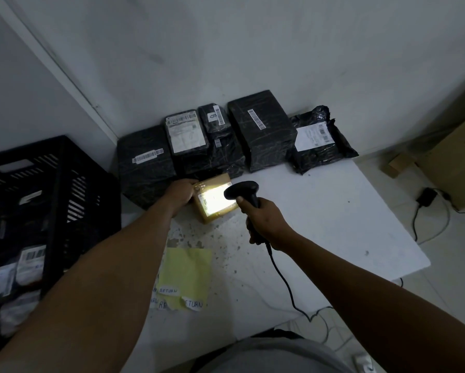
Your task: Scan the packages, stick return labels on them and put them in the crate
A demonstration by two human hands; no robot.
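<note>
Fingers of the left hand (181, 193) curled over the left edge of a small brown box (215, 201), pinning it flat on the white bench (333, 224) just in front of the row of black-wrapped packages (262, 130). Fingers of the right hand (263, 220) were wrapped round the grip of a black corded scanner (242, 192), whose head hung just above the box and threw a bright patch of light across the label on its top face. The box looked like stiff cardboard under glossy tape — probably light, rigid enough to take by two opposite edges, though the tape might be slick, so a grasp across the short sides with the thumb on top seemed safest. The black packages behind appeared to be shrink-wrapped boxes, firm and likely heavier; the one at the far right was a soft poly mailer (320, 141) that would sag and wanted a hand underneath. Nearer the person, a yellow backing sheet (188, 273) lay on the bench with handwritten RETURN stickers (192, 304) along its lower edge — thin and apt to curl when peeled. At the left stood a black slatted crate (64, 184), already holding several labelled parcels in its bottom; how many could not be told in the dimness.
</note>
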